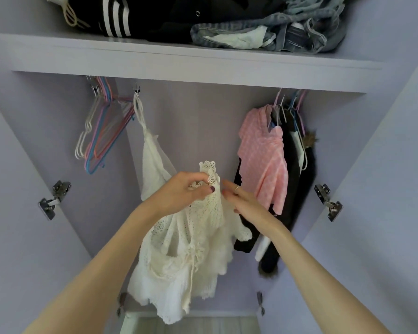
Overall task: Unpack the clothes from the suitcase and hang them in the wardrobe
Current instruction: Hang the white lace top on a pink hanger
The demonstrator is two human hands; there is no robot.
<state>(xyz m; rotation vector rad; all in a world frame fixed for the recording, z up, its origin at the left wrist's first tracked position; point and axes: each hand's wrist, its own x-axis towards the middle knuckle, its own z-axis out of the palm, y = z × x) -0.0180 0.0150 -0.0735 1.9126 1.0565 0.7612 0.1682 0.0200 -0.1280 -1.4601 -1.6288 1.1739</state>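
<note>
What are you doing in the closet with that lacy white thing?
A person stands at an open wardrobe, holding up a cream crochet top. The left hand pinches its lacy upper edge, and the right hand reaches in with straight fingers beside it. The top isn't on a hanger yet. Empty coloured hangers hang at the left, a white garment beside them, and a pink top with dark clothes at the right.

my arms: bare, no sleeves showing | my left hand: dark polish on the thumbnail | my right hand: thin ring on one finger
</note>
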